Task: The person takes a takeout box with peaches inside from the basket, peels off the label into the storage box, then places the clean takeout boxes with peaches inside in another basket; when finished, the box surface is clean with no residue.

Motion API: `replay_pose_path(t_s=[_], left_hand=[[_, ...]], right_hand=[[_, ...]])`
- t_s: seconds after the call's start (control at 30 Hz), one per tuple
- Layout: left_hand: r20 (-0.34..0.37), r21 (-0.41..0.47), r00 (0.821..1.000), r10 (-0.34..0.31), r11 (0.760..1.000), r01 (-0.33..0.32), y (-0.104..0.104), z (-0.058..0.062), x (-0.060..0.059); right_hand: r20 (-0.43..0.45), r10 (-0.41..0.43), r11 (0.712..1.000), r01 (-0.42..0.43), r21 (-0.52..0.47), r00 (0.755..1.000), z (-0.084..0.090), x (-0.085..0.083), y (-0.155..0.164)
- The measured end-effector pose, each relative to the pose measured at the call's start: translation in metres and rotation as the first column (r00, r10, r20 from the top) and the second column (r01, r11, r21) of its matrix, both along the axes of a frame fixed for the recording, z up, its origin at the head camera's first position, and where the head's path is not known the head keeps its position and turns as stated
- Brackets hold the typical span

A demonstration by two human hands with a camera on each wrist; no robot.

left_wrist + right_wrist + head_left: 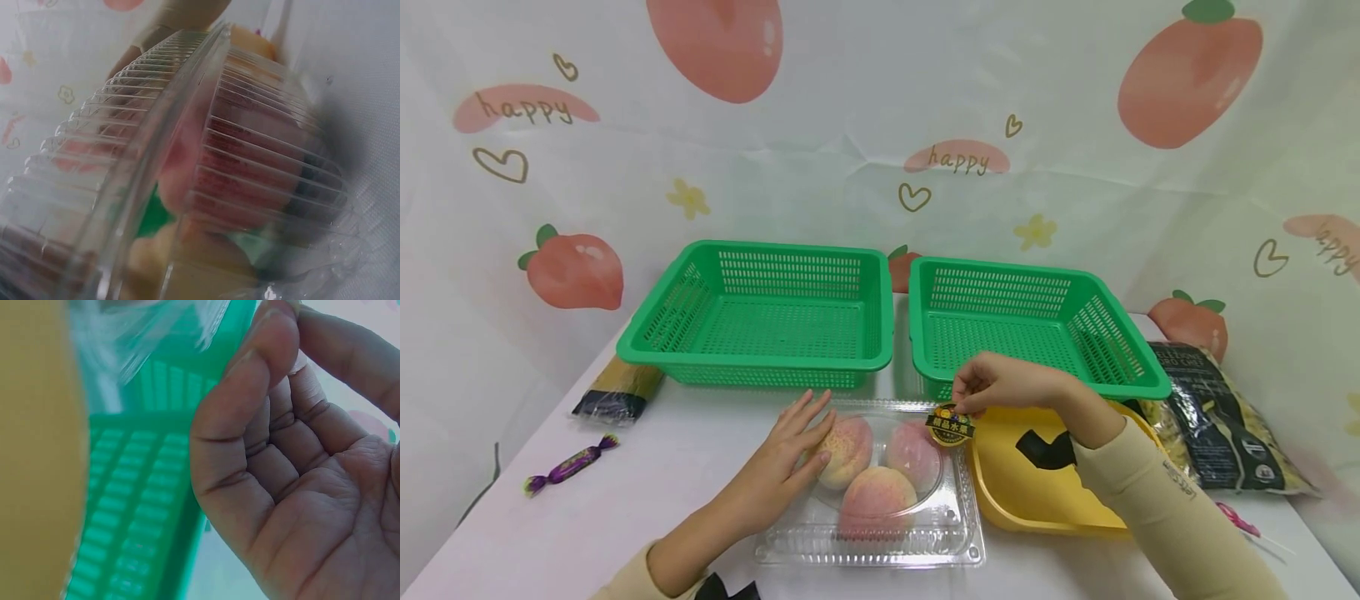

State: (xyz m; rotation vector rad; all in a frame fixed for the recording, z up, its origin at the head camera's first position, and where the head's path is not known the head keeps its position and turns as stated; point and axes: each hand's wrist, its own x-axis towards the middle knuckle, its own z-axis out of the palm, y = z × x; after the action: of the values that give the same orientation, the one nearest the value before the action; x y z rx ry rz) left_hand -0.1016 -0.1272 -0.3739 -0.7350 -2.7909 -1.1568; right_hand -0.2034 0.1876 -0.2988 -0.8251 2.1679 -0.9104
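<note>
A clear plastic clamshell box stands on the white table with three pink-yellow peaches inside. My left hand lies on the left part of its lid, fingers spread and fairly straight. At the box's upper right corner, my right hand pinches the upper edge of a round black-and-gold sticker. Whether the sticker touches the lid, I cannot tell. The left wrist view shows the ridged side of the box up close, with a peach behind it. In the right wrist view, the right hand's fingers are curled.
Two green baskets stand at the back. A yellow tray is right of the box, under the right forearm. Pasta bags lie at both sides. A purple-wrapped candy is left; a pink-handled tool is right.
</note>
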Motion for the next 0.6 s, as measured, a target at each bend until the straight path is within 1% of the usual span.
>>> replay_pose_path(t_s=[0.3, 0.6], left_hand=[[-0.010, -0.003, 1.000, 0.002, 1.000, -0.002, 0.001, 0.001, 0.001], [-0.013, -0.002, 1.000, 0.007, 1.000, -0.007, 0.001, 0.001, 0.001]], right_hand=[[0.048, -0.072, 0.997, 0.074, -0.027, 0.996, -0.010, 0.005, 0.030], [0.056, -0.142, 0.988, 0.144, -0.049, 0.988, -0.015, 0.013, 0.053]])
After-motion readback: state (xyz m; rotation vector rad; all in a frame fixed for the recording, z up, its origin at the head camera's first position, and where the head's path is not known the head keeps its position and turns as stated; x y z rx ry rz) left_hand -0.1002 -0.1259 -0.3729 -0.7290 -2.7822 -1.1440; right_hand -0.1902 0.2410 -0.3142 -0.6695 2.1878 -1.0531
